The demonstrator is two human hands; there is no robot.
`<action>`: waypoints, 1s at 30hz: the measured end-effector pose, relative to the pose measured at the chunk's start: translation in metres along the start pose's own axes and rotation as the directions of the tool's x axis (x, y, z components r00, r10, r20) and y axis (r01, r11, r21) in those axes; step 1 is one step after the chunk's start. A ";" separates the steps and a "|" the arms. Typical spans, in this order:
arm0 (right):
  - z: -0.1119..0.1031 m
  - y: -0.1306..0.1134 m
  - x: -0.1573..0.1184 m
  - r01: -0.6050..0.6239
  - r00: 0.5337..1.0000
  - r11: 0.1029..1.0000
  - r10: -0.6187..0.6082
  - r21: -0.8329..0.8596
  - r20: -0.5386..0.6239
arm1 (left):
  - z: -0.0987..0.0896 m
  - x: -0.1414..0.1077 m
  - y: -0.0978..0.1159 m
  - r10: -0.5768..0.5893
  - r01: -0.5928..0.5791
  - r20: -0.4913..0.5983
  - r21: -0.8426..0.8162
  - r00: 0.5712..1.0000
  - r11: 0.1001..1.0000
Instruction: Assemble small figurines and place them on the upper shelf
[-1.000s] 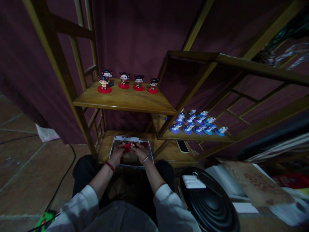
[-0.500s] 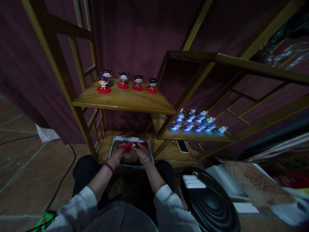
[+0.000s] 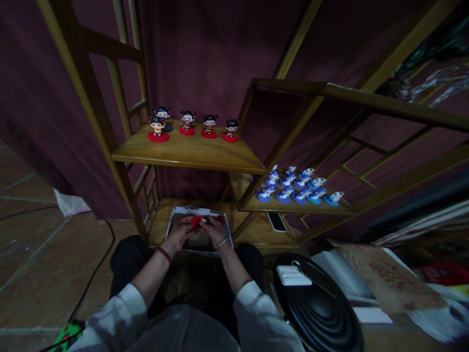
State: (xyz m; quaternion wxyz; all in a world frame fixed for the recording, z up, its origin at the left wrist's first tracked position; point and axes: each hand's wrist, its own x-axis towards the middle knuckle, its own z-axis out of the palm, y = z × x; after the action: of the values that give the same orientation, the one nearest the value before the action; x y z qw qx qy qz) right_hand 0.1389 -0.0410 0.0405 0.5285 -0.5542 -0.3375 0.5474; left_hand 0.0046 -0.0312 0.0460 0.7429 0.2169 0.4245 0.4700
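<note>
Both hands are over a white-rimmed box (image 3: 229, 233) on the bottom shelf. My left hand (image 3: 179, 232), with a red bead bracelet at the wrist, has its fingers closed on the left side of a red piece (image 3: 196, 222). My right hand (image 3: 215, 231), wearing a silver bracelet, grips a small dark-haired figurine (image 3: 204, 220) at the right side of the red piece. More red shows behind the right fingers. Whether the figurine and the red piece are joined cannot be made out. The box's contents are mostly hidden in shadow.
Black-haired figurines on mostly red bases (image 3: 209, 126) stand on the upper left shelf (image 3: 183, 151). Several blue and purple figurines (image 3: 285, 194) fill the right shelf. A phone (image 3: 277, 222) lies below them. A round black stool (image 3: 322, 308) at the lower right bears a white object (image 3: 293, 275).
My left fingers have shifted slightly on the red piece, and less of it shows between the hands. My right hand has barely moved. The view has shifted very slightly.
</note>
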 end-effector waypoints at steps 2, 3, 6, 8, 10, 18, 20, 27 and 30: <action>0.001 0.000 0.000 0.008 1.000 1.000 -0.008 0.002 0.002 | 0.000 0.000 0.000 0.002 -0.002 0.011 -0.007 1.000 1.000; 0.001 0.000 0.000 0.011 1.000 1.000 -0.011 0.003 0.002 | 0.000 0.000 0.000 0.003 -0.003 0.014 -0.010 1.000 1.000; 0.002 0.003 0.002 0.013 1.000 1.000 -0.013 0.004 -0.001 | -0.001 0.001 -0.001 0.003 -0.003 0.019 -0.019 1.000 1.000; 0.002 0.005 0.003 0.016 1.000 1.000 -0.016 0.000 -0.003 | -0.002 0.002 -0.002 0.000 0.001 0.025 -0.023 1.000 1.000; 0.002 0.006 0.004 0.019 1.000 1.000 -0.019 -0.007 -0.006 | -0.002 0.002 -0.002 -0.006 0.007 0.031 -0.027 0.999 1.000; 0.002 0.006 0.002 0.006 1.000 1.000 -0.006 -0.013 -0.015 | -0.001 0.001 -0.002 -0.005 0.007 0.026 -0.044 1.000 0.999; 0.002 0.006 0.001 0.005 1.000 1.000 -0.005 -0.005 -0.025 | 0.000 0.000 -0.001 -0.005 0.007 0.029 -0.045 1.000 0.999; 0.003 0.005 -0.002 0.014 0.999 1.000 -0.013 0.024 -0.046 | 0.000 -0.003 0.000 -0.013 0.016 0.075 -0.044 0.997 0.999; 0.002 0.006 -0.002 0.018 0.998 0.999 -0.016 0.042 -0.053 | -0.001 -0.005 0.001 -0.015 0.020 0.094 -0.043 0.995 0.999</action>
State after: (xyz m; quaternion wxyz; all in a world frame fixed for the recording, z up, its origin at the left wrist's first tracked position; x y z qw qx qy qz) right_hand 0.1351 -0.0437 0.0359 0.5534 -0.5541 -0.3166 0.5352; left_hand 0.0029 -0.0351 0.0481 0.7706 0.2184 0.3809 0.4620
